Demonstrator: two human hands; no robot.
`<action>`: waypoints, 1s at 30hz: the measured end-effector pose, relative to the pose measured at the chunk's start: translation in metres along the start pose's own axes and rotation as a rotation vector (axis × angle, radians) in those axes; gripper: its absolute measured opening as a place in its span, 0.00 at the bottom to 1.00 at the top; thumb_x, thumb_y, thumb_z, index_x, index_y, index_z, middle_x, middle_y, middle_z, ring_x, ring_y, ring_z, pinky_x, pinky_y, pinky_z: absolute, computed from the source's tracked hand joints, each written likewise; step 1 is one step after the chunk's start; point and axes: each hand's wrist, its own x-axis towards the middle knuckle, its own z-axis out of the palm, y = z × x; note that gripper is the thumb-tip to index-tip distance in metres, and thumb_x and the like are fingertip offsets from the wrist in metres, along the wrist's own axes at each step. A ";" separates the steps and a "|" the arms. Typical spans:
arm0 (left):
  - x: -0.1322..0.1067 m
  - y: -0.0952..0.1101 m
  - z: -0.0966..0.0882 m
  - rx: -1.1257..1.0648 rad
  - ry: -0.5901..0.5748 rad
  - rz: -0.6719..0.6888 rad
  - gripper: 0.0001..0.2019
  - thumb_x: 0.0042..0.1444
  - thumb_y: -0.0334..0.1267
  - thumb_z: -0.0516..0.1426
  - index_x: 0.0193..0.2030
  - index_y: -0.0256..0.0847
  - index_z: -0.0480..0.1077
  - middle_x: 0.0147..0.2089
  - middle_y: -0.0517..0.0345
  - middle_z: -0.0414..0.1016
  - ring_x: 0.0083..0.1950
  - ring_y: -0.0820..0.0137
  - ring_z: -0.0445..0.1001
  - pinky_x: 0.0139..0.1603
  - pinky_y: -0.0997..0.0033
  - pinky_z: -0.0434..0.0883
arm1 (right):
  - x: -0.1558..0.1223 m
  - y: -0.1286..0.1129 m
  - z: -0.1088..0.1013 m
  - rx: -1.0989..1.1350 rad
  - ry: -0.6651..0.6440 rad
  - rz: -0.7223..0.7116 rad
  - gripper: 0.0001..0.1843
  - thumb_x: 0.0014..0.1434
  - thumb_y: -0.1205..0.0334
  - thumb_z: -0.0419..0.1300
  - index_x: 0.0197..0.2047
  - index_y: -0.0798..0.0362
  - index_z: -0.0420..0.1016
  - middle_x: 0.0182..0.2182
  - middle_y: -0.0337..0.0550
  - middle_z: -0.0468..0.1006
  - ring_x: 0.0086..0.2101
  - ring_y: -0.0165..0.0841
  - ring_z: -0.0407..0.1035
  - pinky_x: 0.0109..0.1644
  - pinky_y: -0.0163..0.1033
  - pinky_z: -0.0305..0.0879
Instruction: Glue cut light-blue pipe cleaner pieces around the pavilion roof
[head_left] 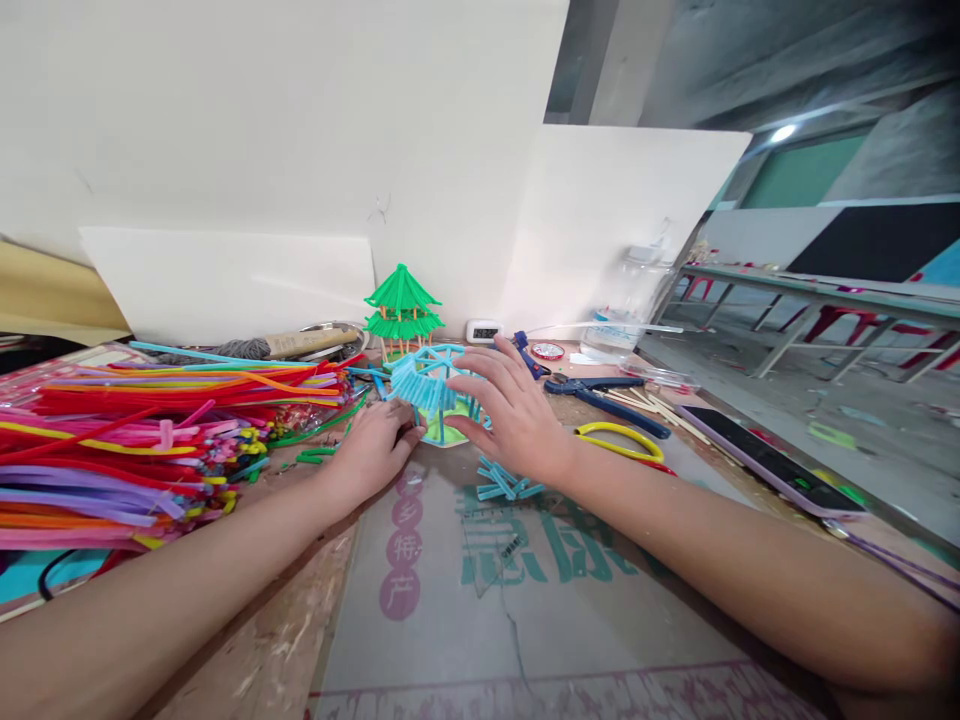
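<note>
Left grip (371,447) pinching blue pavilion (426,385) base, right grip (514,415) spread over roof, Chinese-lettered mat (540,610)

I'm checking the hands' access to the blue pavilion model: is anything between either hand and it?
Nothing visible does. The left hand is at the base of the blue pavilion, and the right hand lies spread against its right side. The loose blue piece lies on the mat nearer the camera, clear of both.

Left hand (373,448) and right hand (510,405) are bare; left forearm (187,590) and right forearm (712,560) bare too, up to pic edge; fingers (491,368) of right hand slim; nails too small to judge; wide lens makes both forearms look thick nr the edge.
</note>
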 end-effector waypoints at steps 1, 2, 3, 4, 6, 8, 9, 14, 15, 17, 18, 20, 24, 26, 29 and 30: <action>0.000 0.000 0.000 -0.001 0.001 0.001 0.11 0.64 0.41 0.50 0.31 0.41 0.63 0.35 0.54 0.70 0.39 0.63 0.68 0.38 0.64 0.62 | 0.000 0.000 0.000 -0.003 -0.004 -0.002 0.16 0.64 0.56 0.56 0.53 0.52 0.66 0.54 0.53 0.72 0.59 0.42 0.61 0.68 0.62 0.47; 0.000 0.000 0.000 -0.002 0.001 0.001 0.11 0.64 0.41 0.50 0.31 0.41 0.63 0.35 0.54 0.70 0.39 0.63 0.68 0.38 0.64 0.62 | -0.001 0.000 0.000 -0.009 -0.009 -0.006 0.15 0.63 0.56 0.56 0.52 0.52 0.67 0.54 0.53 0.72 0.59 0.42 0.61 0.68 0.62 0.48; 0.000 0.000 0.000 -0.002 0.000 0.002 0.11 0.64 0.41 0.50 0.31 0.41 0.63 0.35 0.54 0.70 0.39 0.63 0.68 0.38 0.64 0.62 | -0.001 0.000 -0.001 -0.016 -0.013 -0.010 0.14 0.63 0.57 0.57 0.51 0.52 0.67 0.53 0.53 0.72 0.59 0.42 0.61 0.68 0.61 0.48; 0.000 -0.001 0.000 -0.001 0.001 0.002 0.12 0.64 0.41 0.49 0.30 0.41 0.63 0.35 0.54 0.70 0.39 0.63 0.68 0.38 0.64 0.62 | -0.001 0.000 -0.001 -0.022 -0.017 -0.012 0.14 0.63 0.57 0.57 0.50 0.53 0.68 0.53 0.53 0.72 0.59 0.42 0.61 0.68 0.61 0.48; 0.000 -0.001 0.000 0.000 0.003 0.005 0.12 0.65 0.40 0.49 0.30 0.41 0.63 0.35 0.54 0.70 0.39 0.63 0.68 0.39 0.64 0.62 | -0.001 0.000 -0.001 -0.018 -0.022 -0.012 0.14 0.63 0.57 0.57 0.50 0.53 0.67 0.53 0.53 0.72 0.59 0.42 0.61 0.68 0.61 0.48; 0.000 0.000 -0.001 0.000 0.005 0.006 0.12 0.64 0.40 0.49 0.31 0.41 0.63 0.35 0.54 0.70 0.39 0.64 0.68 0.39 0.64 0.62 | -0.001 0.001 -0.001 0.003 -0.012 0.001 0.16 0.63 0.57 0.56 0.53 0.52 0.66 0.54 0.53 0.72 0.59 0.42 0.61 0.68 0.62 0.48; 0.000 0.000 -0.001 0.000 0.005 0.005 0.11 0.64 0.40 0.49 0.31 0.40 0.64 0.36 0.54 0.70 0.39 0.64 0.68 0.39 0.64 0.62 | -0.001 0.001 -0.001 0.013 -0.004 0.013 0.17 0.63 0.56 0.56 0.54 0.52 0.65 0.54 0.54 0.72 0.59 0.42 0.61 0.68 0.62 0.47; 0.000 0.002 -0.002 0.003 -0.011 -0.008 0.12 0.65 0.41 0.49 0.31 0.40 0.65 0.36 0.53 0.71 0.40 0.63 0.68 0.39 0.64 0.62 | 0.000 0.002 -0.001 0.010 -0.011 0.071 0.20 0.62 0.55 0.57 0.55 0.53 0.65 0.54 0.54 0.71 0.59 0.44 0.60 0.68 0.65 0.45; 0.000 0.002 -0.002 0.005 -0.011 -0.007 0.12 0.65 0.41 0.49 0.32 0.40 0.66 0.36 0.53 0.71 0.40 0.63 0.68 0.39 0.64 0.62 | 0.001 0.001 -0.001 0.007 -0.015 0.081 0.20 0.62 0.54 0.58 0.55 0.53 0.65 0.54 0.54 0.71 0.59 0.44 0.60 0.68 0.64 0.44; 0.000 0.001 -0.002 0.008 -0.009 -0.002 0.12 0.65 0.41 0.49 0.32 0.40 0.66 0.36 0.53 0.71 0.41 0.63 0.68 0.40 0.63 0.63 | 0.001 0.000 -0.001 0.010 -0.021 0.101 0.20 0.62 0.54 0.58 0.54 0.53 0.66 0.54 0.54 0.71 0.59 0.43 0.60 0.68 0.63 0.45; 0.000 0.001 -0.002 0.009 -0.008 0.001 0.12 0.65 0.41 0.49 0.32 0.40 0.66 0.37 0.53 0.71 0.41 0.63 0.68 0.40 0.63 0.63 | 0.002 -0.001 -0.001 0.015 -0.024 0.111 0.19 0.62 0.54 0.58 0.54 0.52 0.67 0.54 0.54 0.71 0.59 0.43 0.61 0.68 0.63 0.45; 0.000 0.001 -0.002 0.010 -0.011 0.002 0.12 0.64 0.41 0.49 0.32 0.40 0.66 0.37 0.53 0.71 0.41 0.62 0.69 0.40 0.63 0.63 | 0.003 -0.002 -0.002 0.031 -0.028 0.132 0.17 0.63 0.54 0.57 0.53 0.51 0.68 0.53 0.53 0.71 0.59 0.42 0.61 0.68 0.63 0.46; -0.001 0.001 -0.002 0.015 -0.012 -0.001 0.12 0.64 0.41 0.49 0.31 0.40 0.66 0.37 0.52 0.71 0.41 0.62 0.69 0.40 0.64 0.63 | 0.005 -0.003 -0.002 0.058 -0.026 0.165 0.16 0.63 0.54 0.57 0.52 0.51 0.69 0.52 0.52 0.72 0.57 0.41 0.63 0.68 0.62 0.47; -0.001 0.001 -0.002 0.016 -0.009 0.002 0.12 0.64 0.40 0.49 0.31 0.40 0.66 0.36 0.53 0.71 0.41 0.62 0.69 0.40 0.63 0.63 | 0.005 -0.003 -0.002 0.062 -0.031 0.167 0.15 0.63 0.54 0.57 0.51 0.51 0.70 0.52 0.51 0.72 0.57 0.41 0.63 0.68 0.62 0.47; -0.001 0.001 -0.002 0.017 -0.009 0.001 0.12 0.64 0.40 0.49 0.31 0.40 0.65 0.36 0.53 0.70 0.40 0.62 0.68 0.40 0.63 0.63 | 0.005 -0.003 -0.002 0.056 -0.035 0.160 0.15 0.63 0.54 0.57 0.51 0.51 0.70 0.51 0.51 0.73 0.57 0.41 0.63 0.68 0.61 0.47; -0.001 0.001 -0.001 0.018 -0.010 0.000 0.12 0.64 0.40 0.49 0.31 0.40 0.65 0.36 0.53 0.70 0.40 0.62 0.68 0.39 0.64 0.62 | 0.005 -0.003 -0.002 0.053 -0.033 0.156 0.15 0.63 0.54 0.57 0.51 0.51 0.70 0.51 0.51 0.73 0.56 0.41 0.63 0.68 0.61 0.47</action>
